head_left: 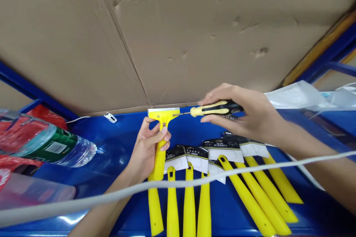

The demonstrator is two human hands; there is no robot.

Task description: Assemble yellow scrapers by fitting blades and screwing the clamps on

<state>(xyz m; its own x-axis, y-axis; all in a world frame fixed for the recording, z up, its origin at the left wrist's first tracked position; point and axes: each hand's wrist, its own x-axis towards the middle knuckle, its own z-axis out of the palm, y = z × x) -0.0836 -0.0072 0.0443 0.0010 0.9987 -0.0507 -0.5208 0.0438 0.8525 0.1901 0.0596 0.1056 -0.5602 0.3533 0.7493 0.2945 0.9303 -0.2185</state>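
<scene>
My left hand [151,144] is closed around the handle of a yellow scraper [164,118], which stands upright with its metal blade at the top. In my right hand [244,109] is a screwdriver [217,109] with a black and pale yellow handle, lying nearly level. Its shaft points left and the tip meets the right side of the scraper head. Whether the tip sits in a screw is too small to tell. Below both hands lie several more yellow scraper handles [189,203] with black and white cardboard labels [222,150].
A blue metal shelf [122,155] lies beneath, with a brown cardboard wall [194,44] behind. At left are a plastic bottle [63,146] and a red bag [47,114]. A small metal piece [110,117] rests near the back. A white cable [125,191] crosses the foreground; clear plastic [297,94] lies right.
</scene>
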